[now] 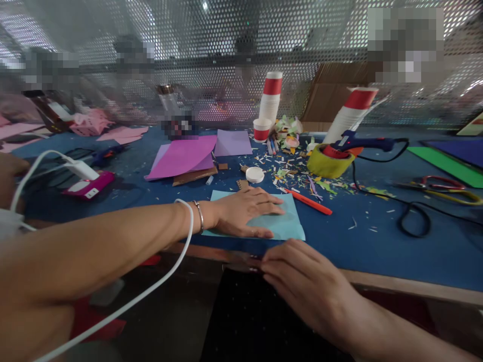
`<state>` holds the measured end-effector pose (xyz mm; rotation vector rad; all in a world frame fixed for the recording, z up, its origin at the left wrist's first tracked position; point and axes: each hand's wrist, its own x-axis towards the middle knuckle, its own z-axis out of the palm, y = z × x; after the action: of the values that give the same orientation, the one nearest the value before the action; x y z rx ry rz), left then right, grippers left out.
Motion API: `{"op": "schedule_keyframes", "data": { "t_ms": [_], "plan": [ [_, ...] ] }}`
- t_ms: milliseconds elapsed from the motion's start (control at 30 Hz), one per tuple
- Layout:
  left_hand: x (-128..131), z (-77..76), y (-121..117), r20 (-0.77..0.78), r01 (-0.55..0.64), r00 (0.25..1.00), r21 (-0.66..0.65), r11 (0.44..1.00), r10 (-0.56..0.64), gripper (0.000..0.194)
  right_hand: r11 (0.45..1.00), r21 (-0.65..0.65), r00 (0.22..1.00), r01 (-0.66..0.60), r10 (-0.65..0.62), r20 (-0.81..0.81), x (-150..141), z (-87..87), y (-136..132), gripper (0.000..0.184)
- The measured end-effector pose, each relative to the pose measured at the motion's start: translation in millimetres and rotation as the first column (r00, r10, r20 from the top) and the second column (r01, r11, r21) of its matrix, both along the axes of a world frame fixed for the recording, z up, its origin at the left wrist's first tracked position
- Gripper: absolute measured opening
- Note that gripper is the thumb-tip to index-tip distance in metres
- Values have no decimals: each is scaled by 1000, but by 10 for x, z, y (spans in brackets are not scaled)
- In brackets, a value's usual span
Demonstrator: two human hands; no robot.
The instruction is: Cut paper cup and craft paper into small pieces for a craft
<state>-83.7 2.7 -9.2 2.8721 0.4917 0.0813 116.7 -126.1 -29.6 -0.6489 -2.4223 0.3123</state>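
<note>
My left hand (251, 211) lies flat with fingers spread on a sheet of light blue paper (290, 221), near the front edge of the blue table. A silver bracelet (199, 216) is on that wrist. Below the paper, just off the table edge, my right hand (302, 274) is closed with its fingertips together. From its fingers a small dark item (253, 262) sticks out to the left, too blurred to name. Right of the paper lies an orange-red pen-like stick (309, 202). Close behind the paper sits a white round disc stack (255, 174).
Magenta paper (184, 153) and lilac paper (233, 143) lie behind. Paper scraps surround a yellow tape roll (328, 165) with a glue gun (362, 143) resting on it. Scissors (441, 186) and a black cord are at right. A white cable (151, 291) crosses my left arm.
</note>
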Motion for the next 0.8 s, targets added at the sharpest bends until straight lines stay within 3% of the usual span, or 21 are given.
{"op": "schedule_keyframes", "data": {
  "t_ms": [67, 200, 367, 567, 667, 800],
  "plan": [
    [-9, -13, 0, 69, -30, 997, 5, 1000, 29, 59, 998, 14, 998, 57, -57, 28, 319, 57, -9, 19],
    [7, 57, -17, 116, -63, 991, 0, 998, 62, 54, 946, 86, 949, 312, -315, 26, 839, 174, 222, 12],
    [91, 256, -73, -11, -110, 994, -239, 965, 110, 33, 859, 180, 867, 479, -495, 57, 1210, 217, 762, 10],
    [142, 329, -103, -116, -222, 975, -445, 867, 190, 26, 868, 102, 825, 486, -494, 275, 1287, 128, 1100, 16],
    [125, 343, -149, -121, -310, 951, -408, 859, 286, 39, 857, 112, 802, 504, -512, 307, 1250, 163, 1089, 18],
    [125, 381, -244, -110, -305, 952, -373, 876, 285, 20, 854, 105, 814, 509, -518, 262, 1139, 282, 1036, 24]
  ]
}}
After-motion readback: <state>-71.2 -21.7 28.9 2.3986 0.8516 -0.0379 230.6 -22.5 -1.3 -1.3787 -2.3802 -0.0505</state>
